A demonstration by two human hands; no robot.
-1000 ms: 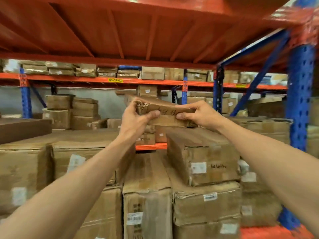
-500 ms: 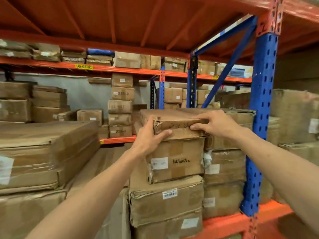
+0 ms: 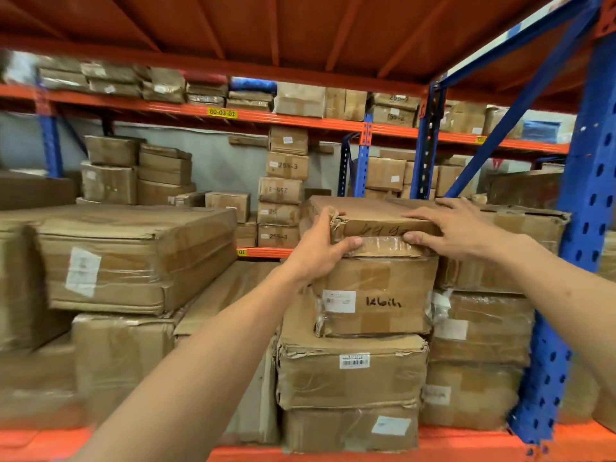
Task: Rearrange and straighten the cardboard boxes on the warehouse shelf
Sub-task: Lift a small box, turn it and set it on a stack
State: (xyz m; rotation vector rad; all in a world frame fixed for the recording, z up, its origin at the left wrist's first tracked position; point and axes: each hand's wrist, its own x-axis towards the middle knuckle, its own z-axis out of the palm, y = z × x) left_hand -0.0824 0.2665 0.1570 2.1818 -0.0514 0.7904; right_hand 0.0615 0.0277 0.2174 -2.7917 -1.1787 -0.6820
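Note:
A flat, worn cardboard box (image 3: 373, 216) with handwriting on its front edge lies on top of a stack, directly on the box marked "kbih" (image 3: 376, 295). My left hand (image 3: 320, 248) grips its torn left front corner, thumb under the edge. At the right front corner my right hand (image 3: 450, 228) holds the box, fingers spread over the top and thumb on the front edge. Below the marked box sit two more taped cartons (image 3: 350, 371) on the orange shelf beam (image 3: 466, 445).
A blue upright post (image 3: 580, 228) stands close on the right. More cartons (image 3: 483, 328) fill the gap between stack and post. To the left lie large flat wrapped boxes (image 3: 133, 258). Behind, another rack holds several stacked boxes (image 3: 283, 188).
The flat box went from being held in the air to lying on the stack, and both hands still hold its front corners. The view has moved closer to the stack.

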